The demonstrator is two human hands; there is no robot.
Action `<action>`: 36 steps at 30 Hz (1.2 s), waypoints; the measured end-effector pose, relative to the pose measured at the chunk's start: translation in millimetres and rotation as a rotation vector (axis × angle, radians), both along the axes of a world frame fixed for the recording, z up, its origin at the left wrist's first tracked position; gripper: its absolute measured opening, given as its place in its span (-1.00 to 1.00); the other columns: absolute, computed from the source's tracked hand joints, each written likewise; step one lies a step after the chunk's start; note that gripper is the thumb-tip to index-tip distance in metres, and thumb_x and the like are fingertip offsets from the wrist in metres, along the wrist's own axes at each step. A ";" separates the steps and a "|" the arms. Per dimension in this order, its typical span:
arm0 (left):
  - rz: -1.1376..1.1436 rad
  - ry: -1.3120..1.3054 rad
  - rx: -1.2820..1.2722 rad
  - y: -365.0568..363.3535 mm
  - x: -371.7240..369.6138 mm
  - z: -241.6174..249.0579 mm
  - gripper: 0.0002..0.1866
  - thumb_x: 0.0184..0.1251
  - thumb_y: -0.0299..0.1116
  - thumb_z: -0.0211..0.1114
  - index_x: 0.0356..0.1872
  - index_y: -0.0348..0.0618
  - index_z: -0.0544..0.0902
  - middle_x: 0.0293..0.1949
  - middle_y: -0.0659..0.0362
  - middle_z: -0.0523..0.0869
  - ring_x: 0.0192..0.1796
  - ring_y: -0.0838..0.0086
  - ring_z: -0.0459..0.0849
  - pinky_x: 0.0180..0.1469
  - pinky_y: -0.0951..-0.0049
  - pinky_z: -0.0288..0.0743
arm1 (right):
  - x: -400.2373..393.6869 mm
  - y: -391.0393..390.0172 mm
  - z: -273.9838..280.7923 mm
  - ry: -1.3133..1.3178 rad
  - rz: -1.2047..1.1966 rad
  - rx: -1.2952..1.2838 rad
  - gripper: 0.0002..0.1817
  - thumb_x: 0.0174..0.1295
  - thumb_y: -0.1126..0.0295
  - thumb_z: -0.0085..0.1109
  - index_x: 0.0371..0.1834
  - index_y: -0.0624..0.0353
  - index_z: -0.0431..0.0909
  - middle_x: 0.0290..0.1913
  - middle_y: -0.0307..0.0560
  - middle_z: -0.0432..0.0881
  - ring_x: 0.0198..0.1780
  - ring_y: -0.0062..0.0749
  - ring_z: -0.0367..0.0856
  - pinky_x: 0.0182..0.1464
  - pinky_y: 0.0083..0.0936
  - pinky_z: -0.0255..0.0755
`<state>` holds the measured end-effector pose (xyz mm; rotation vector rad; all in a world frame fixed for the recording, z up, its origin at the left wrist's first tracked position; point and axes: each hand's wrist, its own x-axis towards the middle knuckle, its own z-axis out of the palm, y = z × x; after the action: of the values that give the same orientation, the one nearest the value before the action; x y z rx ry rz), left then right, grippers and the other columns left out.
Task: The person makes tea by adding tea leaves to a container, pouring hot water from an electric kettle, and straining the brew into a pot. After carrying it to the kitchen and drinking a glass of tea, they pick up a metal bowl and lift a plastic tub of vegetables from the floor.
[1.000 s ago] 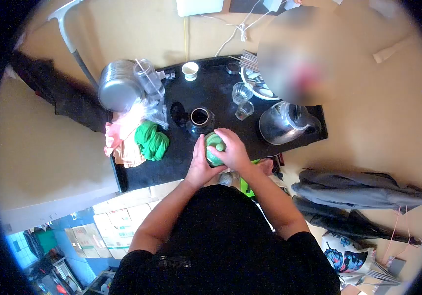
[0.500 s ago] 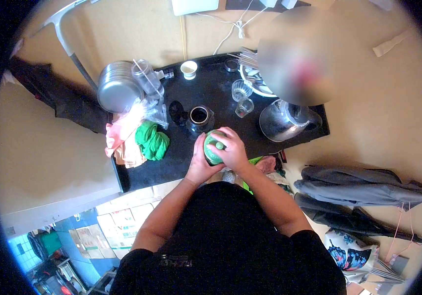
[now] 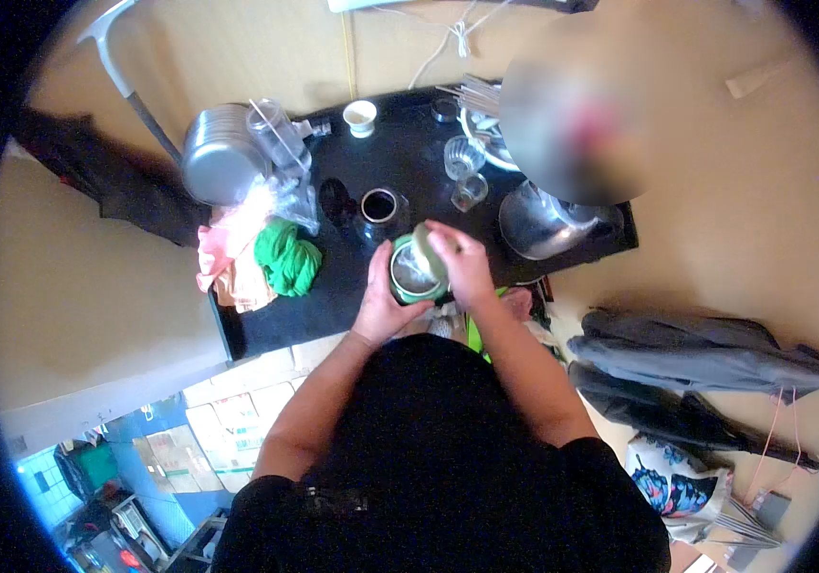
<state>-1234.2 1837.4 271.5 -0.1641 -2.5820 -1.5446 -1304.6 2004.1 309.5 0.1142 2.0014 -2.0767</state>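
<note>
My left hand [image 3: 384, 304] is wrapped round the side of a small green jar [image 3: 398, 283] near the front edge of the black table. Something whitish and shiny, perhaps clear plastic, shows inside the jar. In my right hand [image 3: 463, 265] is the jar's green lid [image 3: 423, 250], tilted up at the right side of the mouth. Just beyond my hands stands a dark jar [image 3: 381, 208] with a pale rim and no cover on it. A round black lid [image 3: 336, 201] lies to the left of that jar.
On the black table [image 3: 352, 263] are a green cloth [image 3: 287, 260], stacked metal plates [image 3: 223, 158], a clear plastic jug [image 3: 276, 134], a paper cup [image 3: 360, 117], two glasses [image 3: 468, 191] and a metal kettle [image 3: 543, 224]. A blurred patch covers the back right.
My right hand has lifted the lid off the green jar and tipped it to the right, so the jar's inside now shows. My left hand still holds the jar.
</note>
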 end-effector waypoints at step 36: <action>-0.162 0.201 -0.728 11.4 -39.9 66.5 -0.98 0.11 -0.51 0.28 -0.47 -0.17 0.61 -0.30 0.02 0.65 -0.14 0.09 0.68 -0.16 0.17 0.66 | 10.0 41.0 -57.4 0.749 -0.203 0.713 -0.61 0.21 0.42 0.34 0.13 0.18 0.64 0.30 0.15 0.55 0.38 0.17 0.44 0.42 -0.03 0.32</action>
<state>-1274.0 1848.9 338.0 -0.5700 -2.8753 -0.5075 -1294.5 2045.2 252.0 -0.4073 3.2261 -1.5018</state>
